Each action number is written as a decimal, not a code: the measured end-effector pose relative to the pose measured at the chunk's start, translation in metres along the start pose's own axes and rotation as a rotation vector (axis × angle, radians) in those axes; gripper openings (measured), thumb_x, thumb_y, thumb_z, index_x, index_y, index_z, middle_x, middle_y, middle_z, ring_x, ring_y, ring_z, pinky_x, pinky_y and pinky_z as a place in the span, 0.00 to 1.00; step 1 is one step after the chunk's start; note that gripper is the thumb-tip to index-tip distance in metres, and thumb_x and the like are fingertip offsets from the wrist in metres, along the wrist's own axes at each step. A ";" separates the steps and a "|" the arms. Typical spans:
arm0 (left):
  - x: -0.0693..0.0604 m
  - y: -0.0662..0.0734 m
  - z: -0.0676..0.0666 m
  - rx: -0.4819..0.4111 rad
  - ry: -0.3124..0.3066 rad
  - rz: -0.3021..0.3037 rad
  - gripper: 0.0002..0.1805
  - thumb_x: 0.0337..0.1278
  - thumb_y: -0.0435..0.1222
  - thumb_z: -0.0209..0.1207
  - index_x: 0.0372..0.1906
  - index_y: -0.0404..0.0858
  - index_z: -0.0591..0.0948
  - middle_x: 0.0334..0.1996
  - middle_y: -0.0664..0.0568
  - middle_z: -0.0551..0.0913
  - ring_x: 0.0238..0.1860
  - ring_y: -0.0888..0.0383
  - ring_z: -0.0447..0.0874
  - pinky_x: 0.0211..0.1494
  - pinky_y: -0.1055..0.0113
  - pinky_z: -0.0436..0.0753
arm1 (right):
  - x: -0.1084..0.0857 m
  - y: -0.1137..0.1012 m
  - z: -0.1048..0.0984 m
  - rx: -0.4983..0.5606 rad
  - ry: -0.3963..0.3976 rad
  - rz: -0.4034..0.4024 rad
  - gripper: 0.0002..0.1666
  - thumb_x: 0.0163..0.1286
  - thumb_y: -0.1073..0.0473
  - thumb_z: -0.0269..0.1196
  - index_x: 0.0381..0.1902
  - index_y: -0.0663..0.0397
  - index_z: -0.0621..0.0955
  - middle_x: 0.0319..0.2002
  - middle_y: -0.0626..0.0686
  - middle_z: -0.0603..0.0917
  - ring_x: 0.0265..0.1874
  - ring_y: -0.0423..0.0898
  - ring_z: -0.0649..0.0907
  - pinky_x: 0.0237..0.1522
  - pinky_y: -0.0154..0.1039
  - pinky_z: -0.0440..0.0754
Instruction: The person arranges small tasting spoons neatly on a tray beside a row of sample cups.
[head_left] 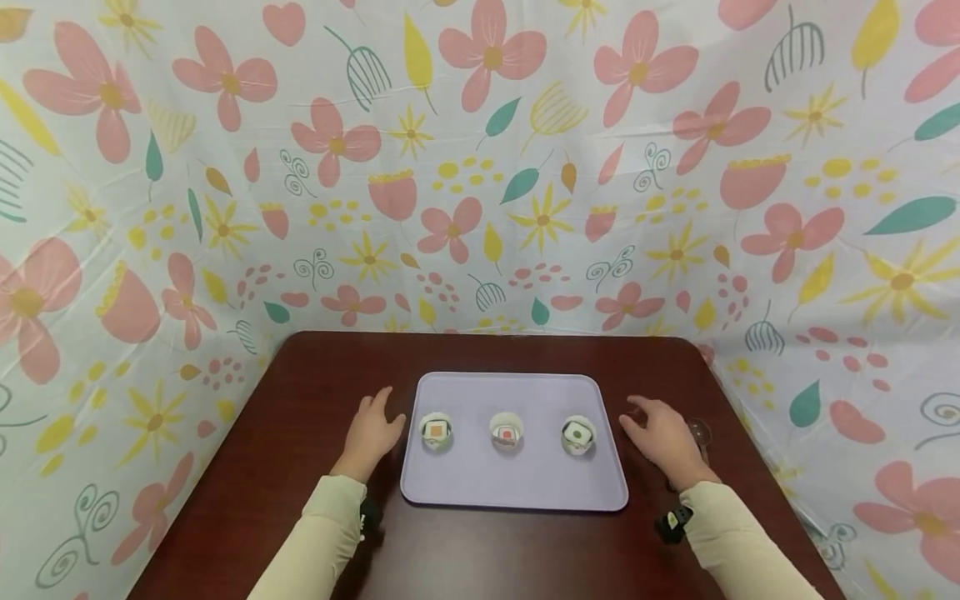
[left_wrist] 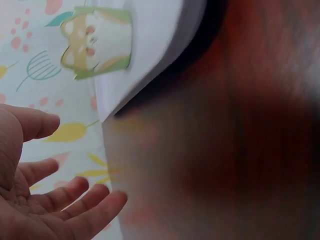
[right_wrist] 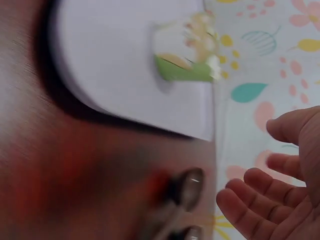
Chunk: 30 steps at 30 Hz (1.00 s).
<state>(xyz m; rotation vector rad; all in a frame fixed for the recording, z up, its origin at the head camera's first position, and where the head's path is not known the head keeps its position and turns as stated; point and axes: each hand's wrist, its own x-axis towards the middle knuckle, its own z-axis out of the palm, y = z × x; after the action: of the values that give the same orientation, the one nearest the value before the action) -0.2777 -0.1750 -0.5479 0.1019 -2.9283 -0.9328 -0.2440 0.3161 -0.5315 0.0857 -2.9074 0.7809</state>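
My left hand (head_left: 372, 433) is sitting just beside the left edge of a pale lilac, rounded rectangular tray (head_left: 510, 483) – its thumb and loosely bent fingers are standing wide apart, gripping nothing. My right hand (head_left: 663, 442) is mirroring it off the tray's right edge, its grip just as wide and bare (whether either is touching the table, I can't tell). Between them, three small, round, printed cups are standing upright in a row on the tray. The left cup (left_wrist: 102, 40) is showing an orange-and-white animal face and holding a white piece with an orange square; the middle cup (head_left: 507, 418) is holding one with a red mark; the right cup (right_wrist: 184, 54), one with a green mark. A shiny, round-bowled spoon (head_left: 700, 432) is lying beside my right hand, on its outer side – all on a dark reddish-brown table (head_left: 517, 558).
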 end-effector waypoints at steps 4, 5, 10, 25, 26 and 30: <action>-0.005 0.000 0.010 -0.018 -0.031 -0.013 0.32 0.63 0.40 0.64 0.69 0.32 0.72 0.60 0.31 0.76 0.57 0.35 0.79 0.59 0.41 0.78 | -0.009 -0.003 0.017 0.000 -0.043 0.052 0.26 0.70 0.55 0.64 0.60 0.67 0.79 0.43 0.61 0.84 0.38 0.55 0.84 0.38 0.53 0.82; -0.006 0.000 0.012 -0.021 -0.036 -0.016 0.31 0.63 0.39 0.64 0.68 0.31 0.73 0.58 0.31 0.78 0.55 0.37 0.80 0.57 0.43 0.79 | -0.012 -0.003 0.021 0.002 -0.053 0.070 0.26 0.70 0.55 0.65 0.59 0.67 0.79 0.41 0.59 0.84 0.35 0.52 0.83 0.35 0.50 0.82; -0.012 0.002 0.017 -0.136 -0.118 -0.101 0.31 0.62 0.37 0.64 0.68 0.29 0.73 0.38 0.40 0.85 0.27 0.48 0.85 0.31 0.55 0.86 | -0.022 -0.002 0.038 0.065 -0.129 0.155 0.25 0.68 0.57 0.66 0.59 0.67 0.79 0.33 0.53 0.83 0.22 0.44 0.78 0.23 0.41 0.77; -0.015 0.000 0.028 -0.315 -0.146 -0.131 0.25 0.51 0.22 0.64 0.58 0.26 0.81 0.35 0.42 0.86 0.32 0.51 0.85 0.23 0.60 0.86 | -0.033 0.003 0.053 0.052 -0.085 0.172 0.21 0.65 0.65 0.65 0.55 0.67 0.79 0.31 0.53 0.79 0.28 0.47 0.76 0.27 0.40 0.74; -0.015 -0.001 0.029 -0.335 -0.147 -0.138 0.25 0.51 0.23 0.64 0.58 0.27 0.81 0.35 0.42 0.86 0.32 0.51 0.85 0.24 0.60 0.86 | -0.034 0.003 0.053 0.052 -0.085 0.175 0.21 0.65 0.65 0.65 0.55 0.67 0.79 0.31 0.53 0.79 0.28 0.47 0.76 0.27 0.40 0.74; -0.016 -0.009 0.032 -0.430 -0.152 -0.177 0.24 0.52 0.24 0.65 0.58 0.28 0.81 0.38 0.40 0.86 0.35 0.49 0.86 0.27 0.57 0.87 | -0.036 0.002 0.052 0.083 -0.103 0.184 0.22 0.66 0.64 0.64 0.57 0.66 0.78 0.31 0.53 0.78 0.25 0.46 0.77 0.24 0.40 0.75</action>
<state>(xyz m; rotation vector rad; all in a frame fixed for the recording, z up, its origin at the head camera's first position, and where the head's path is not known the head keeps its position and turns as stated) -0.2642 -0.1623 -0.5797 0.2801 -2.8028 -1.6390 -0.2147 0.2927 -0.5822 -0.1406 -3.0107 0.9532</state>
